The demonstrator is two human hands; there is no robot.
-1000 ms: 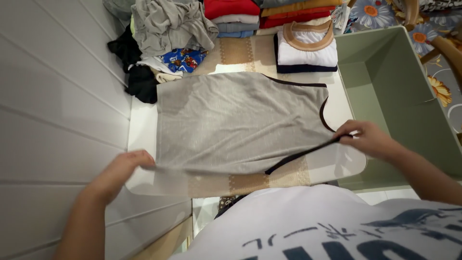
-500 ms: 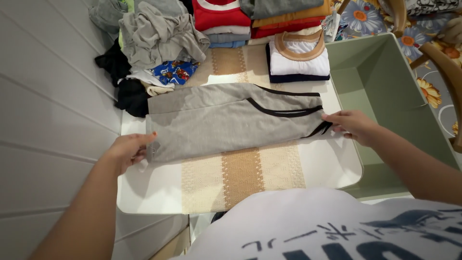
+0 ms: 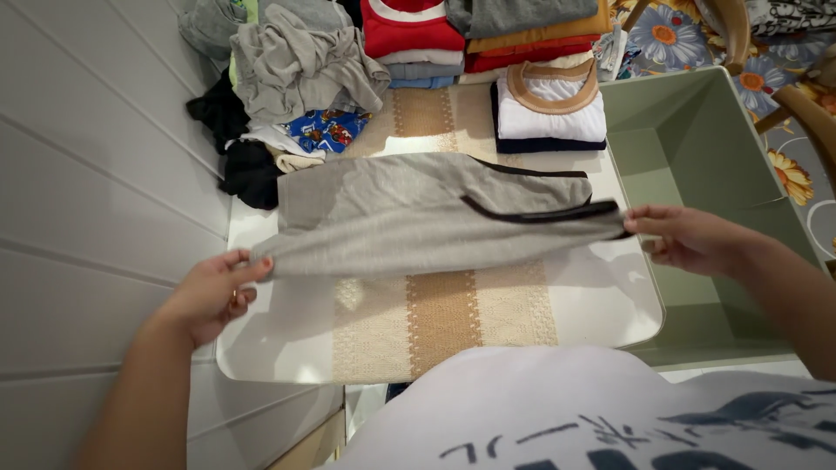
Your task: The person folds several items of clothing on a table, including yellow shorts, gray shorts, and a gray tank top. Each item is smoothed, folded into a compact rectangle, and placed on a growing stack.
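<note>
Fingers of the left hand [image 3: 209, 292] pinch the lower left corner of a grey knit sleeveless top with dark trim [image 3: 418, 218], thumb over the cloth and the other fingers curled beneath it. Beyond those fingers, against the white panelled wall [image 3: 78, 191], lies a loose heap of unfolded clothes in grey, black and a blue cartoon print [image 3: 287, 96].

Between the two hands the top stretches flat and taut, folded once lengthwise so its near edge runs almost straight from one grip to the other. I judge the even pull at both ends is there to keep the fold smooth. Its fabric looks thin and soft, with shallow creases near the middle, and a dark band of trim curves across the right half. It rests on a white table [image 3: 610, 305] covered by a beige lace-patterned runner [image 3: 444, 322].

Just past the top sit neat stacks of folded garments in red, orange, white and navy [image 3: 522, 61].

Fingers of the right hand [image 3: 688, 239] close narrowly on the right end, gripping the dark-trimmed edge. Beyond and beneath that hand stands an open pale green plastic bin [image 3: 697, 148], its inside bare.
</note>
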